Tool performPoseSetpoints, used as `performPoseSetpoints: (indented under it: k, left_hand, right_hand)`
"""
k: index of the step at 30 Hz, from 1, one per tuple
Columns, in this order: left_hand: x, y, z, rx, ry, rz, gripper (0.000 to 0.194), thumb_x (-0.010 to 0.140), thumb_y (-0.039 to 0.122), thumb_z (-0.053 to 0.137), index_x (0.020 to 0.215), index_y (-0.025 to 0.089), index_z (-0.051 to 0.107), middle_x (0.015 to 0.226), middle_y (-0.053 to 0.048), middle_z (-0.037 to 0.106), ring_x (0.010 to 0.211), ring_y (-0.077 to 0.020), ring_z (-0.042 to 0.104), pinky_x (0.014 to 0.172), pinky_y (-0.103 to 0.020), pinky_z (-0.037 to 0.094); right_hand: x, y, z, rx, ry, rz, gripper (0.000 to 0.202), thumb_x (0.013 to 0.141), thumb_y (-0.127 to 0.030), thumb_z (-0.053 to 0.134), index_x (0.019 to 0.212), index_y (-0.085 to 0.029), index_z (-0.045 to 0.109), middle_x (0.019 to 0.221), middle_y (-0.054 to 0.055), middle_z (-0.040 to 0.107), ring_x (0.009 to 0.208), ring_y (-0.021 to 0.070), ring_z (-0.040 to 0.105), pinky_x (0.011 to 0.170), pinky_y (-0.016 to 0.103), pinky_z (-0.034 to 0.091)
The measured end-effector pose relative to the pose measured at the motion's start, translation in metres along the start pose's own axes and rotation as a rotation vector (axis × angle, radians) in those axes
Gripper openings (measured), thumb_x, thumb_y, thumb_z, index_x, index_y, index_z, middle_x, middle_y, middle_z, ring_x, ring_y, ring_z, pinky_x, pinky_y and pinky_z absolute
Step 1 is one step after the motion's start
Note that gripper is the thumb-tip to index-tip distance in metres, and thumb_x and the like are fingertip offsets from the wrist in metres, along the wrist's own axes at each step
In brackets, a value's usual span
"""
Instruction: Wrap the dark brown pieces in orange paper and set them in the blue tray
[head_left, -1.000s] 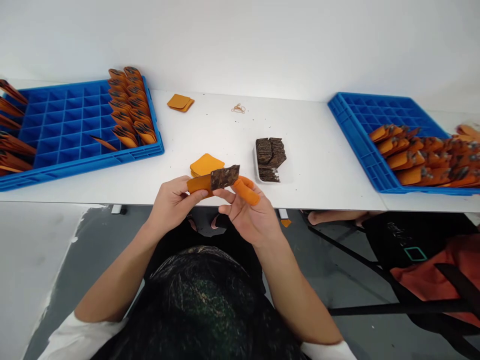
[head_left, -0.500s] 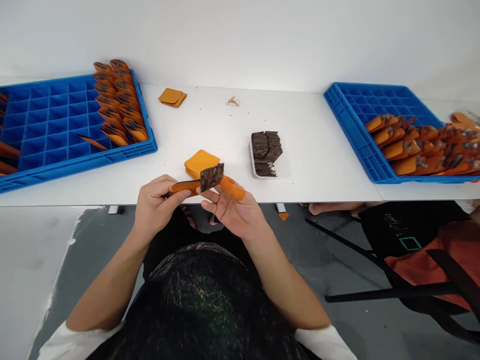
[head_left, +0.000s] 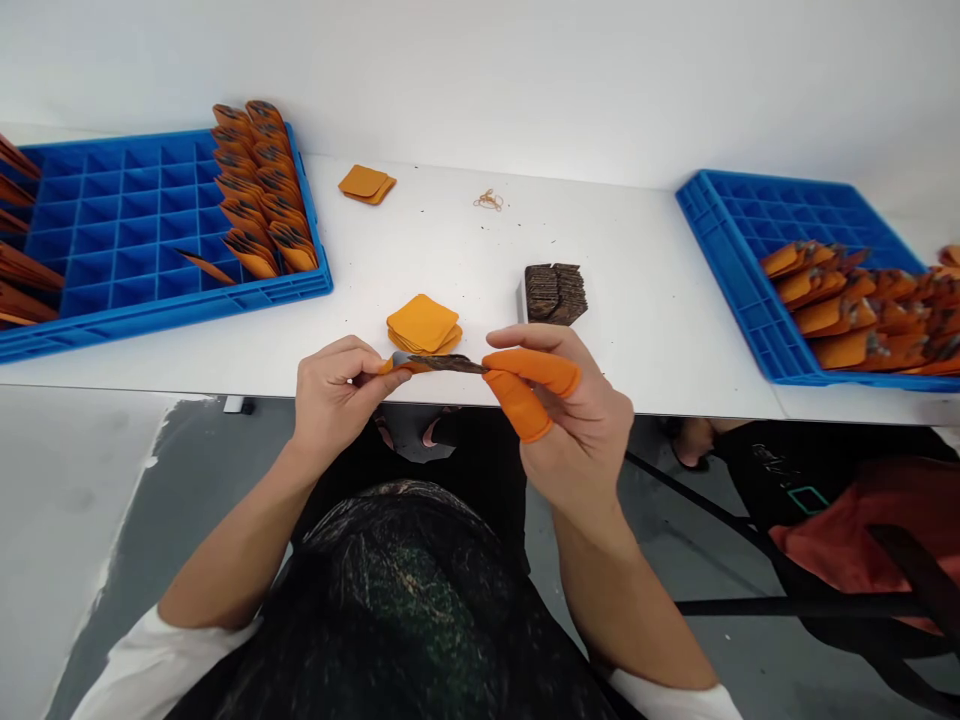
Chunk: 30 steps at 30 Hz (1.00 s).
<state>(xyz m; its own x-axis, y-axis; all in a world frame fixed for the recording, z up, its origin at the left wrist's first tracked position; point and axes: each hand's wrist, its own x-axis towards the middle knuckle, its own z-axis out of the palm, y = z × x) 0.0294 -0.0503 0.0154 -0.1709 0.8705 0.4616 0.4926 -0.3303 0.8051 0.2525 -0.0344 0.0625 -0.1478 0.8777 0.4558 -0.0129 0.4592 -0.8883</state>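
Observation:
My left hand (head_left: 337, 392) pinches a small orange pouch (head_left: 395, 366) near the table's front edge. A thin, dark brown, flaky sheet (head_left: 450, 363) lies at the pouch's right end, seen nearly edge-on; I cannot tell how far it sits inside. With orange covers on thumb and forefinger, my right hand (head_left: 581, 425) pinches the sheet's right end. Just behind my hands lies a stack of yellow-orange pouches (head_left: 422, 322). Farther right, a white tub (head_left: 523, 300) holds a tight pack of similar dark sheets (head_left: 553, 293), its front part hidden by my right hand.
Blue compartment trays stand on the left (head_left: 169, 322) and right (head_left: 739, 310), each with many orange pouches. Toward the back of the white table (head_left: 450, 250) are a few more pouches (head_left: 366, 183) and some rubber bands (head_left: 489, 200). Someone's leg (head_left: 694, 440) shows at right.
My right hand has turned over and moved right, from an open palm to a pinch on the dark sheet's end. The sheet went from facing me to nearly edge-on, in line with the pouch.

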Motion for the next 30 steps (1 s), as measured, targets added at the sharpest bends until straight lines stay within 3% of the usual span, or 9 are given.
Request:
performPoseSetpoints:
  k: [9, 17, 24, 27, 30]
  left_hand:
    - [-0.001, 0.001, -0.002, 0.081, 0.011, 0.076, 0.024, 0.087, 0.021, 0.084, 0.068, 0.019, 0.069, 0.068, 0.0, 0.066, 0.059, -0.0112, 0.057, 0.053, -0.025, 0.041]
    - [-0.002, -0.001, -0.001, 0.148, 0.007, 0.148, 0.02, 0.091, 0.025, 0.082, 0.074, 0.02, 0.074, 0.072, -0.001, 0.071, 0.058, -0.0106, 0.056, 0.053, -0.024, 0.042]
    - [-0.003, -0.005, -0.001, 0.222, -0.069, 0.202, 0.011, 0.095, 0.031, 0.08, 0.092, 0.021, 0.083, 0.083, -0.005, 0.078, 0.064, -0.0127, 0.063, 0.06, -0.026, 0.05]
    - [-0.002, -0.004, -0.003, 0.173, -0.073, 0.21, 0.006, 0.094, 0.025, 0.081, 0.091, 0.021, 0.083, 0.082, -0.004, 0.077, 0.063, -0.0119, 0.062, 0.06, -0.025, 0.05]
    - [0.0, -0.004, -0.006, 0.098, -0.079, 0.155, 0.004, 0.093, 0.022, 0.081, 0.09, 0.022, 0.083, 0.081, -0.003, 0.076, 0.064, -0.0118, 0.062, 0.06, -0.024, 0.05]
  right_hand:
    - [0.004, 0.005, 0.001, -0.324, -0.042, -0.205, 0.018, 0.1, -0.017, 0.07, 0.105, -0.03, 0.081, 0.11, 0.006, 0.079, 0.1, 0.0209, 0.073, 0.083, 0.039, 0.065]
    - [0.011, 0.015, 0.001, -0.529, -0.114, -0.365, 0.016, 0.101, -0.017, 0.068, 0.105, -0.027, 0.079, 0.108, 0.008, 0.08, 0.095, 0.0215, 0.074, 0.08, 0.039, 0.061]
    - [0.017, 0.028, 0.004, -0.809, -0.234, -0.44, 0.025, 0.097, -0.009, 0.062, 0.083, -0.024, 0.077, 0.112, 0.007, 0.081, 0.086, 0.021, 0.066, 0.071, 0.038, 0.051]
    - [0.021, 0.027, 0.001, -0.759, -0.245, -0.413, 0.023, 0.097, -0.011, 0.063, 0.091, -0.025, 0.08, 0.111, 0.007, 0.081, 0.089, 0.022, 0.068, 0.074, 0.039, 0.053]
    - [0.021, 0.027, -0.002, -0.535, -0.193, -0.269, 0.019, 0.099, -0.019, 0.068, 0.112, -0.026, 0.081, 0.114, 0.008, 0.08, 0.092, 0.0207, 0.07, 0.075, 0.037, 0.056]
